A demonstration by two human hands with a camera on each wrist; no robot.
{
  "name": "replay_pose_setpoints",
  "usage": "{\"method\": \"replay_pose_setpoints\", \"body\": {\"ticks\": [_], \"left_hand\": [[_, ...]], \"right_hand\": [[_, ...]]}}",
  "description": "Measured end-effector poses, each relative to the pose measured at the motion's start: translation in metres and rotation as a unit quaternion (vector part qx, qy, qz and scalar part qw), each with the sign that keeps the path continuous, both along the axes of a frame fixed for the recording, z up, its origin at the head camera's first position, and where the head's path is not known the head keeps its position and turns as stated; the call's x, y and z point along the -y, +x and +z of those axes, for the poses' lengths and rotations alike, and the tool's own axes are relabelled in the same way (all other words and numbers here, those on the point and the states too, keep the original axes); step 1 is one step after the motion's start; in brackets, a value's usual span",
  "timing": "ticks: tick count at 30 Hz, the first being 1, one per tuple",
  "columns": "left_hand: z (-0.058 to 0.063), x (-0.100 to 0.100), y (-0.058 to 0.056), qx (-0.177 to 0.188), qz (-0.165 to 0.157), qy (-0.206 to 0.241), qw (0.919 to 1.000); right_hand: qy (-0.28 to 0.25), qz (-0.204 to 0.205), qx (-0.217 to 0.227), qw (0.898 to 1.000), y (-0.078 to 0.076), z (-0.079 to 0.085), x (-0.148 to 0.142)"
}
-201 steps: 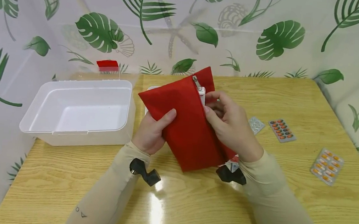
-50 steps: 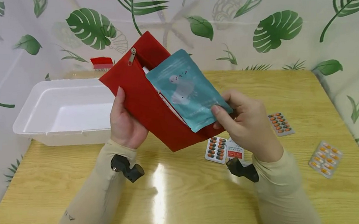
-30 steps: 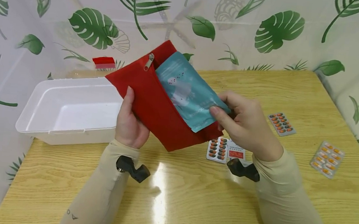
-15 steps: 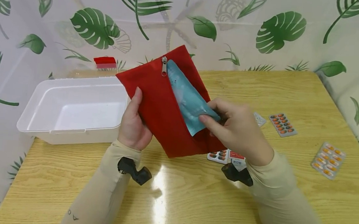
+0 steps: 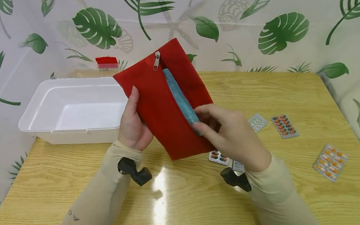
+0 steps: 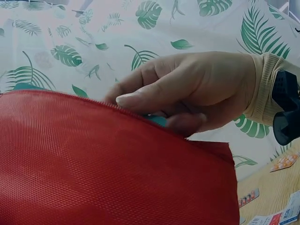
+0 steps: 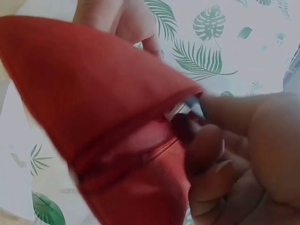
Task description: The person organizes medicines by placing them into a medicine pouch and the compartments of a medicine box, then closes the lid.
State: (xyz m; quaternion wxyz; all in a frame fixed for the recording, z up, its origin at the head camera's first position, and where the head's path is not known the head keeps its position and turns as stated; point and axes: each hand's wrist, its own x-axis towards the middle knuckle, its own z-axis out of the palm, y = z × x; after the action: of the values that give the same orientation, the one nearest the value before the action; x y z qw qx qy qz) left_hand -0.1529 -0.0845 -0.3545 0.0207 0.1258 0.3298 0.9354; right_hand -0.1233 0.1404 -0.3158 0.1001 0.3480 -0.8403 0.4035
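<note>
A red zippered pouch [image 5: 163,114] is tilted in the air over the table, unzipped, its metal zipper pull [image 5: 156,61] at the upper end. My left hand [image 5: 135,123] grips its left side, thumb on the front and the other fingers hidden behind. Most of a teal packet [image 5: 181,100] lies inside the pouch; only a narrow strip shows along the opening. At the lower end of that strip my right hand [image 5: 229,133] pinches the packet between thumb and fingers. The right wrist view shows the right fingers [image 7: 208,147] at the pouch mouth, partly blurred.
On the left stands a white plastic bin [image 5: 74,110]. Blister packs of capsules lie to the right: one orange and dark [image 5: 285,126], one orange and white [image 5: 331,162], one silvery [image 5: 257,123]. Another blister pack [image 5: 219,158] is partly hidden under the pouch and right hand.
A white box went into the pouch opening earlier. Since then my right hand has brought the teal packet over and pushed it down into the pouch, leaving just its edge showing.
</note>
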Motion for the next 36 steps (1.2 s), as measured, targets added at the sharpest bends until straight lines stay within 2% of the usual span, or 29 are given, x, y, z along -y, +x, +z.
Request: {"method": "replay_pose_setpoints", "body": {"ticks": [4, 8, 11, 15, 18, 20, 22, 25, 28, 31, 33, 35, 36], "left_hand": [[-0.001, -0.002, 0.0, -0.002, 0.003, 0.007, 1.0], [-0.004, -0.005, 0.001, 0.009, 0.011, -0.017, 0.9997], [-0.005, -0.005, 0.001, 0.012, 0.032, -0.038, 0.9987], [-0.004, -0.002, 0.0, 0.007, 0.06, -0.021, 0.9979], [-0.003, 0.0, -0.001, 0.003, 0.062, -0.002, 0.9981], [-0.001, 0.001, -0.002, -0.001, 0.062, 0.002, 0.9981], [0.001, 0.004, -0.004, 0.0, 0.069, 0.007, 0.9976], [0.006, 0.008, -0.007, 0.008, 0.093, 0.021, 0.9954], [0.009, 0.012, -0.007, 0.021, 0.111, 0.029, 0.9931], [0.01, 0.014, -0.007, 0.027, 0.118, 0.031, 0.9921], [0.01, 0.016, -0.007, 0.029, 0.12, 0.033, 0.9918], [0.01, 0.018, -0.007, 0.031, 0.124, 0.038, 0.991], [0.01, 0.02, -0.007, 0.031, 0.126, 0.042, 0.9907]], "right_hand": [[-0.029, -0.002, -0.017, 0.999, 0.0, -0.002, 0.004], [-0.011, 0.003, -0.047, 0.999, 0.0, -0.008, 0.011], [0.008, 0.005, -0.074, 0.997, 0.001, -0.01, 0.013], [0.048, 0.017, -0.104, 0.993, 0.002, -0.009, 0.01], [0.048, 0.035, -0.114, 0.992, 0.002, -0.005, 0.004], [0.029, 0.023, -0.12, 0.992, 0.001, 0.0, -0.005], [0.0, -0.015, -0.111, 0.994, -0.001, 0.007, -0.019], [0.001, -0.121, -0.072, 0.99, -0.007, 0.018, -0.049], [0.076, -0.194, 0.02, 0.978, -0.019, 0.019, -0.082], [0.178, -0.202, 0.138, 0.953, -0.036, 0.009, -0.109], [0.22, -0.194, 0.199, 0.935, -0.047, -0.001, -0.122], [0.238, -0.189, 0.235, 0.923, -0.057, -0.012, -0.129], [0.243, -0.187, 0.239, 0.921, -0.061, -0.018, -0.129]]}}
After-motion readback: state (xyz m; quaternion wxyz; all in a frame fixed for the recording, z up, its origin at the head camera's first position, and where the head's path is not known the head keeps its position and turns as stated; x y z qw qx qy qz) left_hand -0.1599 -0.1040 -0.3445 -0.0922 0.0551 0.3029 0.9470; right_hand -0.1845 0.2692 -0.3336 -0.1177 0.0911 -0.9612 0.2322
